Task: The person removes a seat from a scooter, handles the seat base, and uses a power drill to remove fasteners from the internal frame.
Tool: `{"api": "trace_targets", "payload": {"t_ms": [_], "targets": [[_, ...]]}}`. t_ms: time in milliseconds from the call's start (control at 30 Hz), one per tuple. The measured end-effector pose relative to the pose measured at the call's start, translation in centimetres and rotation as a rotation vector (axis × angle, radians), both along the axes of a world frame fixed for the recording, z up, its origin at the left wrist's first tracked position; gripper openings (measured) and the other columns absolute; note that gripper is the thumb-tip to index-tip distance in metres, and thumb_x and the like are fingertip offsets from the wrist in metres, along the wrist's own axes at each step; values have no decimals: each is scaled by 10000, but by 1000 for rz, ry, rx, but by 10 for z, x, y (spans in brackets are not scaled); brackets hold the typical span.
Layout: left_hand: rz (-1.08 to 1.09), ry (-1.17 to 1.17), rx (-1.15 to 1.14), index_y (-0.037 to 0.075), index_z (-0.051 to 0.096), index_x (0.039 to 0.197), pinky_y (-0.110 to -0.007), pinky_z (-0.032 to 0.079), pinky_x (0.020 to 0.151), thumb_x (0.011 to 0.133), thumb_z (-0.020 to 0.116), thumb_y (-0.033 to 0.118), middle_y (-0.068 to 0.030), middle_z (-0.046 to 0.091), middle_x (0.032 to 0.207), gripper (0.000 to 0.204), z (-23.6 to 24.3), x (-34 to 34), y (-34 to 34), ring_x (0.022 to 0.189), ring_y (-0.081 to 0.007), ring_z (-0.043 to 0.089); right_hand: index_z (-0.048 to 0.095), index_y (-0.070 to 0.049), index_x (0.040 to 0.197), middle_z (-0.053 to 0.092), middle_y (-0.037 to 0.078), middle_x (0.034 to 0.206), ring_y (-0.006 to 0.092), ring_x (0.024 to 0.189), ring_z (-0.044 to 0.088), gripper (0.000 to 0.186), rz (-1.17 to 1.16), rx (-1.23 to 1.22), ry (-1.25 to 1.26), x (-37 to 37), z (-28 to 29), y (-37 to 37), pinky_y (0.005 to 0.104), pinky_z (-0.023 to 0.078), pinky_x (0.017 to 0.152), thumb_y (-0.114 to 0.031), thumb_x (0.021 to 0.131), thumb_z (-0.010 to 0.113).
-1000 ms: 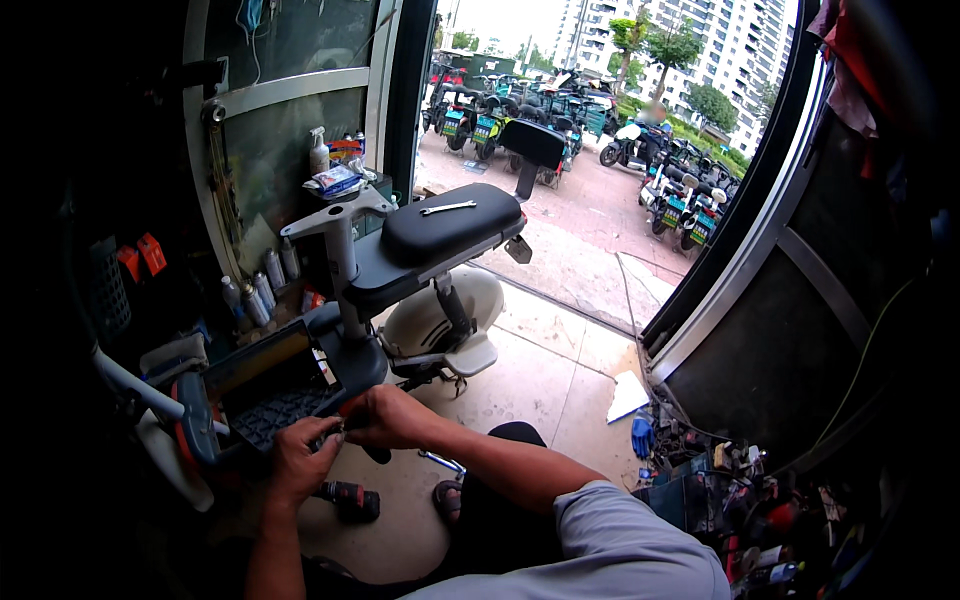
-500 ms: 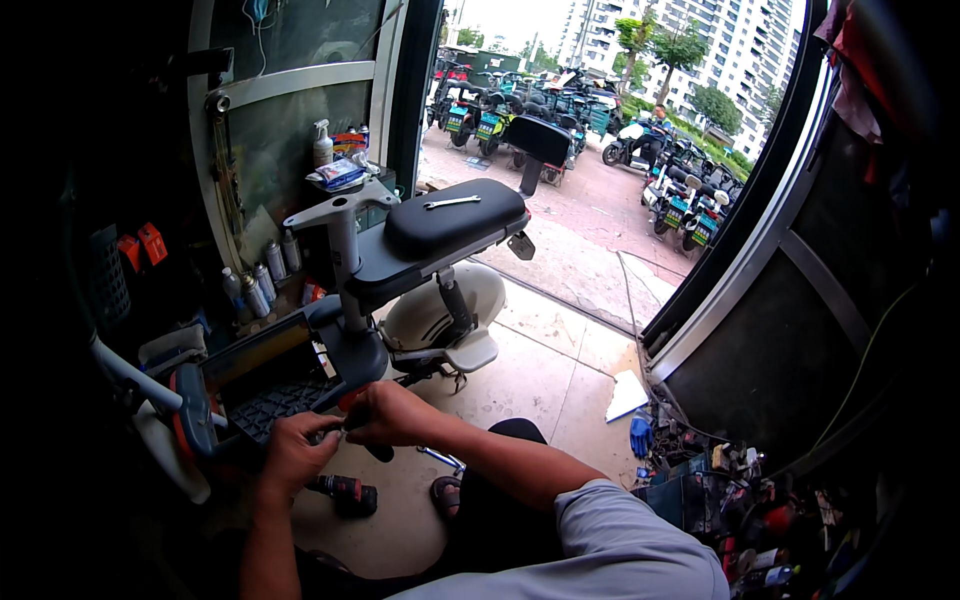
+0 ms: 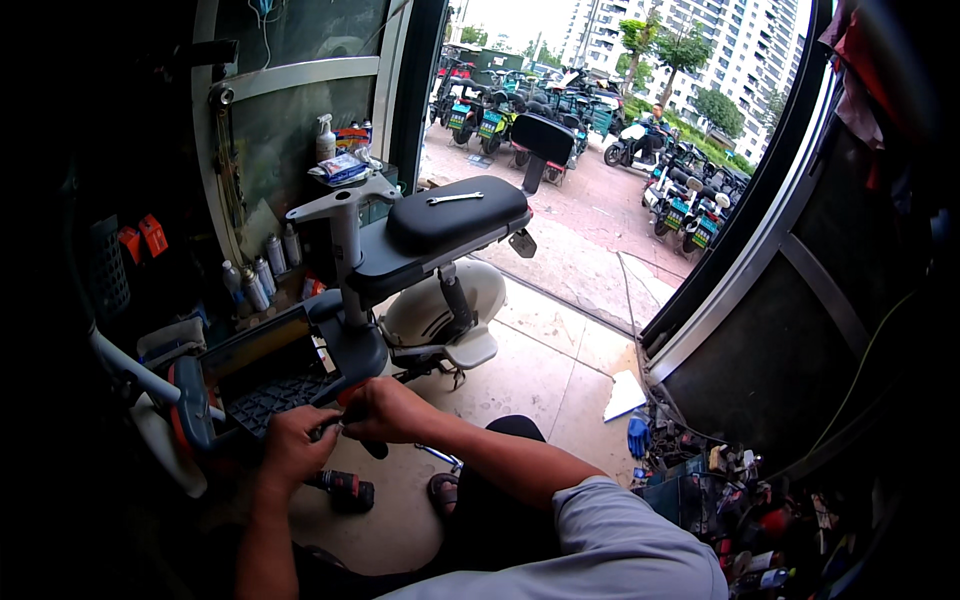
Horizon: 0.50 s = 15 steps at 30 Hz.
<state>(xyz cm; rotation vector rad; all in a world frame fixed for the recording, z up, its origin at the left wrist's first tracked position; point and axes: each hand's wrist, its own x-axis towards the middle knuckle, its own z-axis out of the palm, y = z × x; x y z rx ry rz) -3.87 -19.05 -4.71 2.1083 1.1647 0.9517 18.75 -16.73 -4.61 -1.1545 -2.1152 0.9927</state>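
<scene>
My left hand and my right hand meet in front of the electric scooter's footwell. Both are closed, fingers pinched around a small dark piece between them, too small and too covered to name. Just beyond the hands is the scooter's dark plastic body. A black-and-red power drill lies on the floor below them. On the scooter's black seat rests a silver open-ended wrench. Another shiny tool lies on the floor beside my sandalled foot.
Spray cans stand left of the scooter, near a white spray bottle. To the right, tools and parts are heaped beside a blue glove. Beyond the doorway are parked scooters and a person on a white scooter.
My hands stay together at the same small piece, with slight shifts of the fingers. The view has moved a little; the wrench and drill lie where they were.
</scene>
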Motion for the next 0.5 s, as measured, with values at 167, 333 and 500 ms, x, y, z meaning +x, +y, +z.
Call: {"api": "trace_targets", "payload": {"t_ms": [167, 333, 500], "targets": [[45, 44, 141, -6, 792, 1086, -357, 600, 786, 856, 772, 46, -180, 780, 983, 237, -3, 3, -4, 876, -296, 769, 805, 8, 928, 747, 156, 740, 241, 676, 739, 209, -48, -88, 27, -5, 11, -5, 370, 594, 683, -179, 835, 787], [89, -48, 17, -13, 779, 1143, -379, 596, 859, 856, 759, 27, -209, 768, 1024, 291, -5, 6, -2, 948, -329, 760, 792, 11, 1032, 737, 97, 704, 133, 633, 705, 202, -79, -129, 66, -7, 1, -1, 319, 572, 635, -130, 891, 758], [53, -35, 161, -30, 755, 1190, -380, 586, 894, 871, 724, 4, -226, 756, 1069, 322, -8, 10, -6, 983, -341, 752, 777, 51, 1052, 742, 86, 702, 116, 613, 703, 233, -143, -180, 106, -7, 16, -5, 301, 564, 602, -122, 897, 752]]}}
